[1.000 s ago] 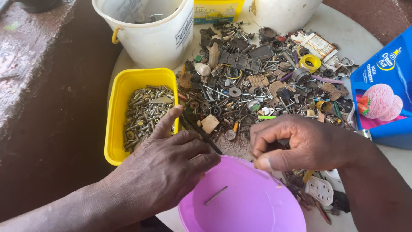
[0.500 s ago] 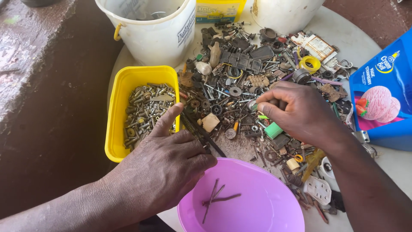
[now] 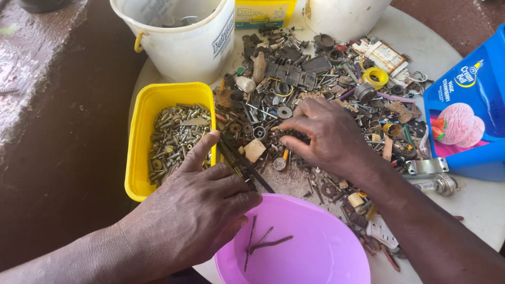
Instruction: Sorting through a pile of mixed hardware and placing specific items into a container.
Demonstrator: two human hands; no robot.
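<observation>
My left hand (image 3: 202, 205) rests flat on the table edge, thumb against the rim of a yellow tub (image 3: 138, 142) full of screws and bolts, fingers lying on a dark flat strip (image 3: 247, 168). My right hand (image 3: 329, 134) reaches into a heap of mixed hardware (image 3: 294, 89) in the middle of the round white table (image 3: 473, 205), its fingertips pinched down among small metal pieces; whether it holds one is hidden. A pink bowl (image 3: 315, 252) sits at the near edge with a few rusty nails (image 3: 260, 242) in it.
A white bucket (image 3: 184, 37) stands behind the yellow tub. A blue ice-cream tub (image 3: 465, 115) is at the right, with a metal clamp (image 3: 428, 168) beside it. A yellow box (image 3: 263, 13) and another white container (image 3: 344, 16) stand at the back. A dark floor lies to the left.
My right hand moved from over the pink bowl back up into the hardware heap. More nails now lie in the bowl. My left hand has stayed in place.
</observation>
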